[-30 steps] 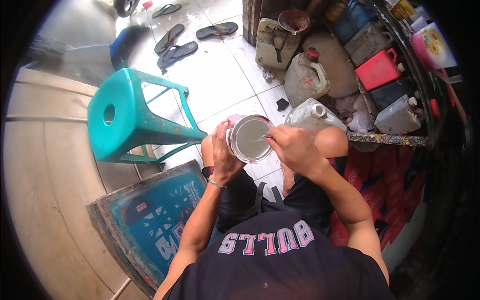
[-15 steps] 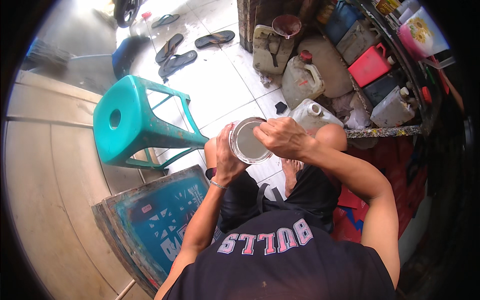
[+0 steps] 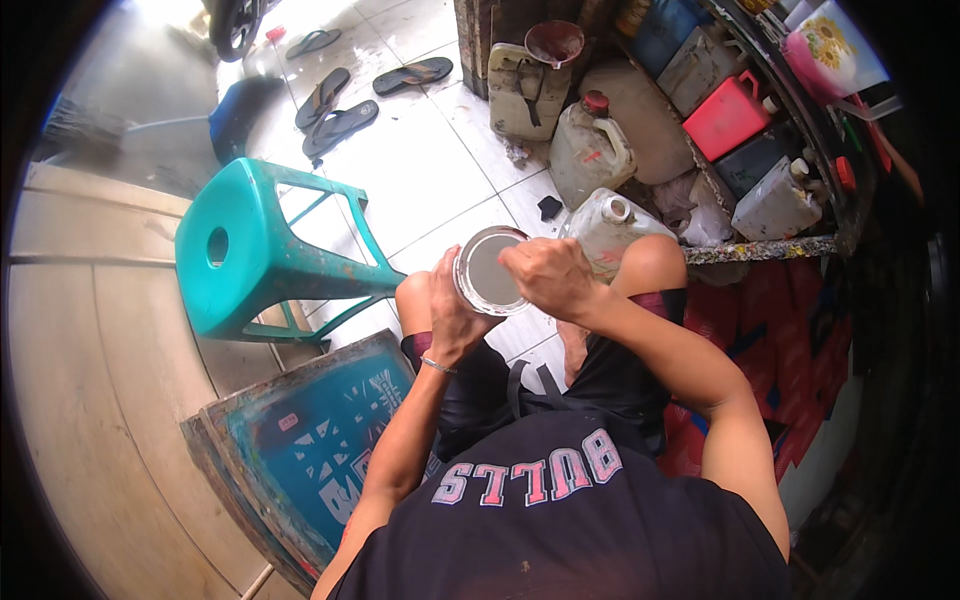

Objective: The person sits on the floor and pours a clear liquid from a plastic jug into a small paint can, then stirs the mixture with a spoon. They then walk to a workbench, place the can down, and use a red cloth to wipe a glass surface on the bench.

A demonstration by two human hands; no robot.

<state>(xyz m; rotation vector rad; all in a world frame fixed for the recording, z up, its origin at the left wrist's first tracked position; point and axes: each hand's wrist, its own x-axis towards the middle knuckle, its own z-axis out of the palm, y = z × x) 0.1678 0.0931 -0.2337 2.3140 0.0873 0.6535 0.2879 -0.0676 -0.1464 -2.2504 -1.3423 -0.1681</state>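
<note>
A round can [image 3: 484, 270] with a pale rim and a greyish, milky content is held between my knees and above the floor. My left hand [image 3: 452, 298] grips its left side and underside. My right hand [image 3: 548, 270] is closed in a pinch over the can's right part, fingertips at its mouth; whatever they hold is hidden behind them. Just beyond the right hand stands a translucent jerrycan [image 3: 625, 225].
A teal plastic stool [image 3: 255, 260] stands front-left, above stained screen frames [image 3: 310, 450] leaning by a wooden surface [image 3: 90, 380]. Sandals [image 3: 340, 130] lie on white tiles [image 3: 420, 160]. At right are grimy containers [image 3: 590, 150], a red jug [image 3: 720, 115], a funnel [image 3: 553, 42] and red sheets [image 3: 760, 330].
My right hand has moved leftward over the can's mouth; a thin pale item seen in its fingers a second ago is now hidden. My left hand still holds the can.
</note>
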